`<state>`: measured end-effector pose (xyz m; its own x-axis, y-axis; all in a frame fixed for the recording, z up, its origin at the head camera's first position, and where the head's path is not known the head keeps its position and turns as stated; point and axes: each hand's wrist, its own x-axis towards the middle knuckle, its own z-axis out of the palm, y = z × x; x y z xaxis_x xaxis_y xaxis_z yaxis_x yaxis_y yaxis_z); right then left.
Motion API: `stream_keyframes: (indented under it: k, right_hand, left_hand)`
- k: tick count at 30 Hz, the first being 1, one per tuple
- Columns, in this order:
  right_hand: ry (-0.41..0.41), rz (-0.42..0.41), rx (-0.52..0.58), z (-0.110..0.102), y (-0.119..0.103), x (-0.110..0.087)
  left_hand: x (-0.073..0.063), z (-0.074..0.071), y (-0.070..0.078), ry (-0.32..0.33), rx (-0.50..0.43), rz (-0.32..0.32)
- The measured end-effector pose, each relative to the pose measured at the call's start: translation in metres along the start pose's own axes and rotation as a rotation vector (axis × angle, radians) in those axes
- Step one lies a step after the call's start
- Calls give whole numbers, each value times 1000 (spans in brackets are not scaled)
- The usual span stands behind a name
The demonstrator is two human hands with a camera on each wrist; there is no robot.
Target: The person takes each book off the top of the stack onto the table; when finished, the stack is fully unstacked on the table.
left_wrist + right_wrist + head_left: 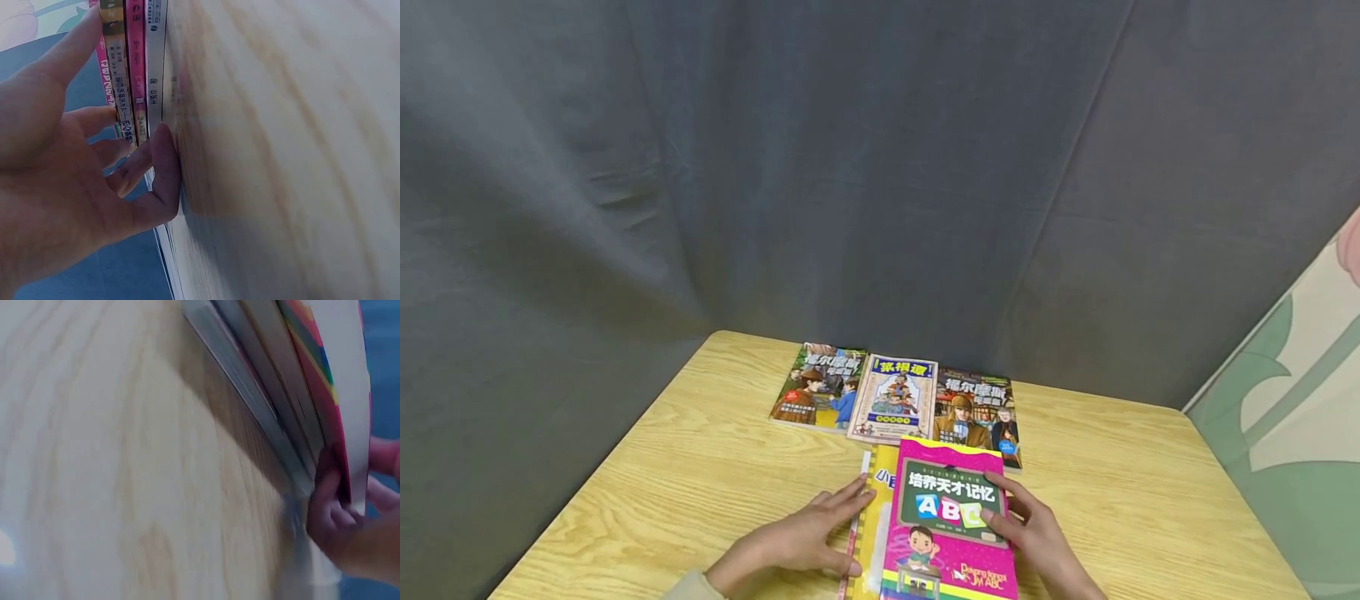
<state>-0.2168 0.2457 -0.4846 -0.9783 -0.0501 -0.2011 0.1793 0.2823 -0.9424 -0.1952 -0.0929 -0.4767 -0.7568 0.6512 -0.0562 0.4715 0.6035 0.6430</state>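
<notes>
A pink book with ABC on its cover (955,550) lies on top of a stack, shifted right over a yellow book (871,542). My right hand (1041,537) pinches the pink book by its right edge, thumb on the cover and fingers underneath. In the right wrist view, the pink book (325,409) is lifted at an angle from the books below. My left hand (801,537) rests against the stack's left side with fingers spread. The left wrist view shows its fingers at the spines, among them a pink spine (135,56) and a white spine (155,56).
Behind the stack lie three books in a row: a detective comic (820,392), a cream book with a blue title (892,400) and another detective comic (973,417). A dark curtain (865,183) hangs behind the wooden table (662,467). A floral panel (1285,417) stands right.
</notes>
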Motion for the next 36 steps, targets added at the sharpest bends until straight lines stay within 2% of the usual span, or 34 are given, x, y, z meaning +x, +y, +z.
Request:
stream_keyframes:
  k: [5,7,9,16,22,31,36]
  right_hand:
    - [-222,31,137,-16,7,3]
    - [-272,35,155,-20,8,4]
    - [-290,41,167,-22,9,4]
    - [-223,82,228,-24,2,-1]
    - [-182,51,246,-32,-10,-5]
    - [-59,105,211,-60,-30,3]
    - [-37,103,185,-78,-35,9]
  left_hand:
    - [0,-1,-1,-2,7,-2]
    - [0,-1,0,-5,9,-4]
    - [0,-1,0,-8,4,-3]
    - [-1,-2,2,-13,3,-16]
    - [0,-2,1,-7,14,-15]
    - [-1,-2,0,-4,7,-9]
    - [-1,-2,-1,-2,13,-6]
